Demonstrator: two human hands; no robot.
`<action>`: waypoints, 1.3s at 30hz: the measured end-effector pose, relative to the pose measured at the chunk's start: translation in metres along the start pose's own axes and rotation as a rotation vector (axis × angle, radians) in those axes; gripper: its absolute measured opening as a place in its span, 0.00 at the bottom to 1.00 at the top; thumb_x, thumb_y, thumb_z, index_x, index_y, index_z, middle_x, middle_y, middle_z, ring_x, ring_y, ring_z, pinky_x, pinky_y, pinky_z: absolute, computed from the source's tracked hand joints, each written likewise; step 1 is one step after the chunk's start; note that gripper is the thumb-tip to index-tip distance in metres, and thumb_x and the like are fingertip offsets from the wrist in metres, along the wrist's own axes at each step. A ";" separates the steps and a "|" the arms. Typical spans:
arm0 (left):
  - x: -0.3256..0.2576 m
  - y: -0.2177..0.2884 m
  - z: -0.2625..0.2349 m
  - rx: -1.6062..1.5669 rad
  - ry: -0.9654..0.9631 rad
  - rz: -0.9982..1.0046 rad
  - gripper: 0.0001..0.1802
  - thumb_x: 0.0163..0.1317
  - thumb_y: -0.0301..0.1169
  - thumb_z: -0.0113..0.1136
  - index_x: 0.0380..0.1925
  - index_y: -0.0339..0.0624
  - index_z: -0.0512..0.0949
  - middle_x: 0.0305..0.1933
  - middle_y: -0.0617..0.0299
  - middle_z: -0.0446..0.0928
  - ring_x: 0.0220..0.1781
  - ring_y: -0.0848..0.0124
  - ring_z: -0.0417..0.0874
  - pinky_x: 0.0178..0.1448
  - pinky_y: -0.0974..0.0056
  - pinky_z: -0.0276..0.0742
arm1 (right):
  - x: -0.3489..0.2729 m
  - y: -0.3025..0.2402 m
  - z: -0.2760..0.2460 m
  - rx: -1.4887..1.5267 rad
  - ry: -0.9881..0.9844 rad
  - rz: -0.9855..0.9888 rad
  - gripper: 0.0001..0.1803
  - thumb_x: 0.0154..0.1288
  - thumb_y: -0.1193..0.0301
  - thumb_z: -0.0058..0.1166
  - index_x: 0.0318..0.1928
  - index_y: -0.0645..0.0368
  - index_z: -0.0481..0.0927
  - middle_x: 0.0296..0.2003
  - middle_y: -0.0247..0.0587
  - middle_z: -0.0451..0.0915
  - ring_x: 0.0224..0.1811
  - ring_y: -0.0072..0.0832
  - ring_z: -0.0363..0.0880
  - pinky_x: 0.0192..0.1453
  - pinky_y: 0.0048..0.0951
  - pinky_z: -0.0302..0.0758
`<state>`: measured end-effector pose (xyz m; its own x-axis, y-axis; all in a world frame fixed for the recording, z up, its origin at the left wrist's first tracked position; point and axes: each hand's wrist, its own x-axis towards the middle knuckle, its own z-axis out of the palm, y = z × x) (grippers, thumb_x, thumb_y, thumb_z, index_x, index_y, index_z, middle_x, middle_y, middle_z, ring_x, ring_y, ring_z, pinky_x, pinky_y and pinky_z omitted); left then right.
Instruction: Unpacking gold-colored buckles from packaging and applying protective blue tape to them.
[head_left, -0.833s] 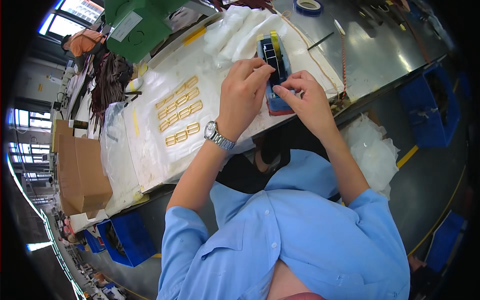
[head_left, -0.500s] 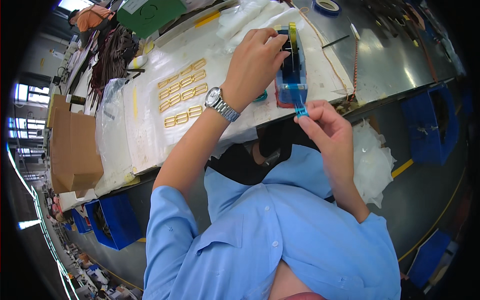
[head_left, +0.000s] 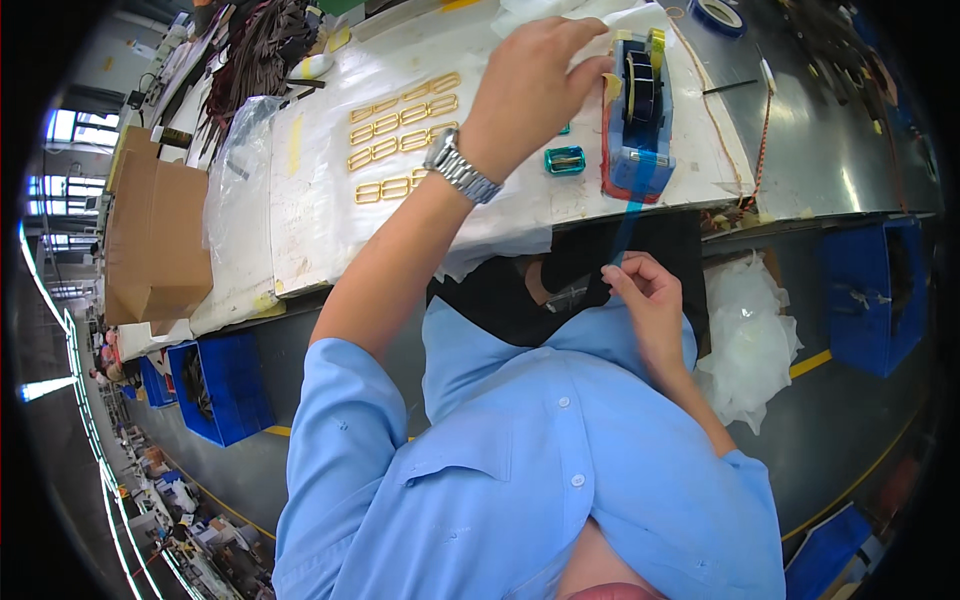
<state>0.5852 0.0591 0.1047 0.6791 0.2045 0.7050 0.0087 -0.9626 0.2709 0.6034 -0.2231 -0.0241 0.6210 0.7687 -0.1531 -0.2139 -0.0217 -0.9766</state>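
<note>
My right hand (head_left: 650, 305) pinches the free end of a blue tape strip (head_left: 628, 232) between thumb and fingers, in front of the table edge. The strip runs up to the front of a blue and red tape dispenser (head_left: 645, 172), which carries a dark roll and a yellow one. My left hand (head_left: 545, 85), with a metal watch at its wrist, hovers just left of the dispenser. Its fingers are apart and nothing shows in them. Under it lies a small teal-wrapped rectangular piece (head_left: 565, 160). Rows of gold metal buckles (head_left: 400, 130) lie to the left.
A blue tape roll (head_left: 718, 17) and a braided cord (head_left: 765, 140) are at the far right. Dark straps (head_left: 265, 65) pile up at the back left, near a cardboard box (head_left: 160, 230). A white plastic bag (head_left: 750, 335) and a blue bin (head_left: 870, 295) stand below the table.
My right hand has drawn the tape toward my body, so a longer strip now stretches from the dispenser. My left hand has come off the dispenser to its left. The whole view has shifted.
</note>
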 end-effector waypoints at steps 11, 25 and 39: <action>-0.128 -0.035 -0.126 0.376 -0.598 -0.143 0.05 0.68 0.29 0.68 0.40 0.41 0.86 0.38 0.55 0.86 0.44 0.54 0.86 0.50 0.53 0.82 | -0.022 -0.027 0.003 0.128 -0.067 0.090 0.09 0.80 0.72 0.63 0.48 0.67 0.87 0.41 0.45 0.93 0.44 0.23 0.91 0.52 0.25 0.84; -0.098 -0.022 -0.129 -0.466 -0.394 -0.912 0.05 0.71 0.23 0.68 0.42 0.32 0.85 0.36 0.61 0.85 0.34 0.74 0.84 0.41 0.66 0.82 | -0.027 -0.034 0.005 0.141 -0.100 0.013 0.06 0.83 0.75 0.57 0.50 0.67 0.84 0.45 0.48 0.92 0.50 0.26 0.91 0.59 0.28 0.85; -0.136 0.113 -0.032 -1.254 -0.408 -1.100 0.07 0.72 0.24 0.69 0.46 0.34 0.88 0.66 0.47 0.84 0.77 0.62 0.76 0.79 0.57 0.68 | -0.027 -0.026 0.006 0.199 -0.066 -0.016 0.07 0.82 0.76 0.57 0.49 0.68 0.84 0.43 0.43 0.93 0.43 0.19 0.89 0.50 0.24 0.84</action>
<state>0.4707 -0.0718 0.0607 0.8781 0.3765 -0.2954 0.1625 0.3462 0.9240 0.5878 -0.2396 0.0066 0.5761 0.8084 -0.1211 -0.3530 0.1123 -0.9289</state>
